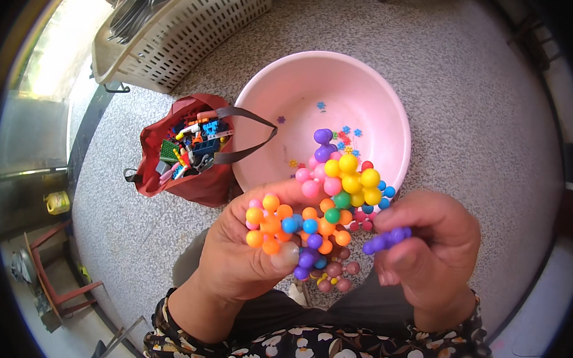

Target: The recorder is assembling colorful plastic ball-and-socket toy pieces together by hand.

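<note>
My left hand point(231, 266) grips a many-coloured cluster of joined ball-knob connector pieces point(326, 228), its thumb pressing near a blue and purple part. Orange, yellow, pink, green, blue, purple and brown knobs show in the cluster, and some lower pieces are partly hidden. To its right, my right hand point(433, 252) pinches a loose purple connector piece point(386, 241) between thumb and fingers. That piece is apart from the cluster. Behind both hands stands a round pink basin point(325, 56), with several small flower-shaped pieces point(345, 145) scattered on its bottom.
Left of the basin, a red bag point(203, 187) with dark handles holds mixed toy building blocks point(188, 150). A perforated off-white basket point(184, 43) stands at the far left. Along the left edge are a red wooden stool point(49, 277) and a yellow container point(57, 202). The floor is speckled grey.
</note>
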The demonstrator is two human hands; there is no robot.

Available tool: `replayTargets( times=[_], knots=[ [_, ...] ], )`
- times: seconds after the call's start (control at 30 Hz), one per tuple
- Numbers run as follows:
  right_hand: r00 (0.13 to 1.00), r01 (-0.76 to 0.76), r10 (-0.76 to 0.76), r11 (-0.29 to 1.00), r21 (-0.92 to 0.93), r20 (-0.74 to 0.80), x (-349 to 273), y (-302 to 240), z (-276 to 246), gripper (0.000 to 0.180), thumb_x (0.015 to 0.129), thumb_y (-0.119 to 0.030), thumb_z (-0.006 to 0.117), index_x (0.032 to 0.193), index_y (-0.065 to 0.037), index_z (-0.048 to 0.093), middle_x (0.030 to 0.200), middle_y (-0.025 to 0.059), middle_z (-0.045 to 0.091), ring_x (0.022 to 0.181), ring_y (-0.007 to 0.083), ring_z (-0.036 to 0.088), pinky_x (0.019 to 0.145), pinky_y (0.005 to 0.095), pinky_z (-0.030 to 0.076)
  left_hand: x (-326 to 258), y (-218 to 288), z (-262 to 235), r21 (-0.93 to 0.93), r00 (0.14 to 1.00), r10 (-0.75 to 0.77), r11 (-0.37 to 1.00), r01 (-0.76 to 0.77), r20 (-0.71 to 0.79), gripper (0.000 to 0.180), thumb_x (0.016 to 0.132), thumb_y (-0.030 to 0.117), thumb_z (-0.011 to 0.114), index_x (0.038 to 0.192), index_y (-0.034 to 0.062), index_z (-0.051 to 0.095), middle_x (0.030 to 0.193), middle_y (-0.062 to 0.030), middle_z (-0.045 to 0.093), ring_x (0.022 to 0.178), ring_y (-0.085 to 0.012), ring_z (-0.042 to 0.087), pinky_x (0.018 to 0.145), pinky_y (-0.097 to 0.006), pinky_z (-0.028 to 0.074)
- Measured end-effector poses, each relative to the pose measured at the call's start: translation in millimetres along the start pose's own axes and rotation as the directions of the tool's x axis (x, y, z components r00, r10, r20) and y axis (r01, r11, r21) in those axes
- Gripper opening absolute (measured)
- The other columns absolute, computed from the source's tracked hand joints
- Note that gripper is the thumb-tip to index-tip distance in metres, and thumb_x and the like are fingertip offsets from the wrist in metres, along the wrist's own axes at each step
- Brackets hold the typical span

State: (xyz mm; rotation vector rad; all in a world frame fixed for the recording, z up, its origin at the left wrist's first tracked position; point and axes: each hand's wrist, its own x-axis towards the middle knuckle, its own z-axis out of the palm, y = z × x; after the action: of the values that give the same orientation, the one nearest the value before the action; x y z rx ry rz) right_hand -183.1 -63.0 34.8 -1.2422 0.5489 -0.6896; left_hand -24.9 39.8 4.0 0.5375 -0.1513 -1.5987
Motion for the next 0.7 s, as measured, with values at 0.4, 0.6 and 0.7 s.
replayTargets(
  times=[0.4,0.6,0.7],
  knots=[
    [0.994,0.041,-0.01,0.952,-0.304,0.104,-2.2,-8.3,-6.5,0.017,0.076,-0.001,0.06,0.092,0.005,0.058,0.078,0.0135,0.062,0.052,0.0078,0.056,0.046,0.0181,0.045,-0.4,2.1,4.7,-0.022,0.996,0.042,0.999,-0.044,-0.082,0.051,0.075,0.008,0.065,0.121,-0.0015,0.044,0.113,-0.0206,0.053,0.1,-0.0277,0.056,0.083,-0.04,0.047],
    [0.99,0.142,-0.129,0.878,-0.458,0.059,-0.1,-7.4,-5.1,0.02,0.068,-0.003,0.068,0.087,-0.001,0.064,0.069,0.0102,0.063,0.055,0.0148,0.062,0.051,0.0236,0.049,6.8,1.4,-0.3,-0.054,0.992,0.065,0.997,-0.059,0.11,0.047,0.077,0.007,0.063,0.12,-0.0014,0.047,0.111,-0.0211,0.054,0.097,-0.0268,0.057,0.08,-0.039,0.049],
    [0.964,0.265,-0.223,0.769,-0.582,0.144,3.6,-9.7,-6.5,0.021,0.067,-0.003,0.068,0.087,-0.002,0.064,0.068,0.0104,0.062,0.055,0.0171,0.062,0.051,0.0248,0.049,5.9,-2.4,7.4,0.079,0.99,0.14,0.987,-0.14,0.007,0.043,0.078,0.005,0.061,0.119,-0.0011,0.048,0.11,-0.0208,0.055,0.095,-0.0262,0.057,0.079,-0.038,0.05]
  ],
)
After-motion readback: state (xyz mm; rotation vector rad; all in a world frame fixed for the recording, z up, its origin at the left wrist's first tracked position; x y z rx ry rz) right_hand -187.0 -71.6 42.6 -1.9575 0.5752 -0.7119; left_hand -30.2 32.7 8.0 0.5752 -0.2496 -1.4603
